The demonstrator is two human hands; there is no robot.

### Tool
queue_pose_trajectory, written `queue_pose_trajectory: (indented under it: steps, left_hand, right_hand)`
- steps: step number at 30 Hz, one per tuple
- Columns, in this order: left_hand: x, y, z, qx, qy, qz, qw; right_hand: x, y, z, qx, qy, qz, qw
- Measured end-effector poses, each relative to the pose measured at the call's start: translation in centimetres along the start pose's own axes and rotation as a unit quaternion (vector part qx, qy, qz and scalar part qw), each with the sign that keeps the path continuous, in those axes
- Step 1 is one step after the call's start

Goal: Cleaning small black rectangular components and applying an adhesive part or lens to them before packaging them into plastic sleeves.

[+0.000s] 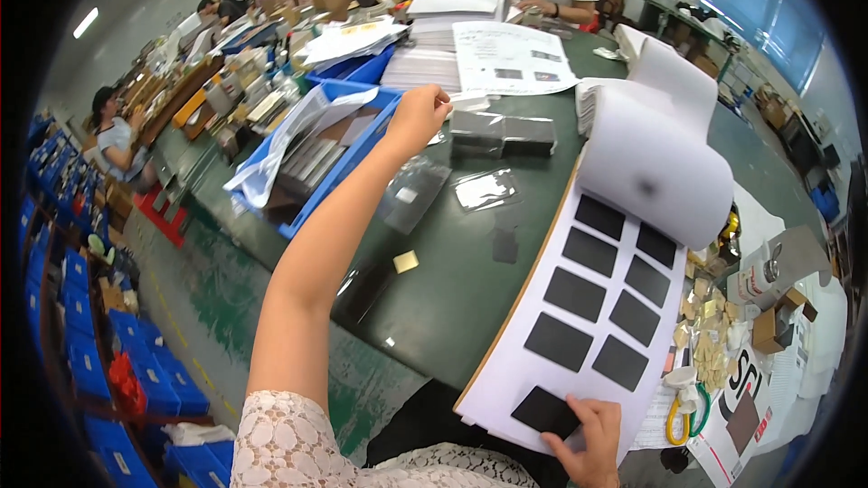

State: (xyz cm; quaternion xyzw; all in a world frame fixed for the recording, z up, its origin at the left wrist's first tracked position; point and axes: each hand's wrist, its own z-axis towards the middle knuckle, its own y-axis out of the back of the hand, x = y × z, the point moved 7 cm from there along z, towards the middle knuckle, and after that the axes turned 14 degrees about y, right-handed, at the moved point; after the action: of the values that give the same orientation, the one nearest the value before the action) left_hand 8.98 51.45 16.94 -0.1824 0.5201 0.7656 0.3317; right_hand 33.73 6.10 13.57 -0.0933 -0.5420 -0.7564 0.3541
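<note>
1. Progress check: we count eight black rectangles sitting on the white sheet in two columns, plus a ninth at the bottom under our right hand. We'd guess the ninth is the one in hand, and its neighbouring spot looks unfilled. Going on or coming off? No idea from this.
2. Right thumb and index finger are spread across the ninth's end, touching it; pinching or just pressing, we can't tell.
3. Our left hand is stretched over the tabletop, fingers curled, near the blue plastic bin. Whether they hold anything, we can't tell.
4. Materials: the rectangles look matte and flat, the turned-back pages are smooth, curling paper, and the dark stacks wear glossy clear wrap. There's a small square yellow piece too.
</note>
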Motion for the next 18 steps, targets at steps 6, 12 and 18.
queue_pose_trajectory:
  steps: [6,12,18]
  left_hand:
    - [3.0,-7.6,9.1,0.125,0.060,0.174,0.975]
    - [5.0,-10.7,11.7,0.243,0.067,0.268,0.930]
    - [4.6,-5.0,12.0,0.105,0.081,0.138,0.982]
  right_hand:
    - [-0.7,-0.3,0.1,-0.002,-0.005,0.018,1.000]
    - [-1.0,-0.5,0.3,-0.003,0.000,-0.001,1.000]
    - [-0.1,-0.7,0.5,0.028,-0.009,0.006,1.000]
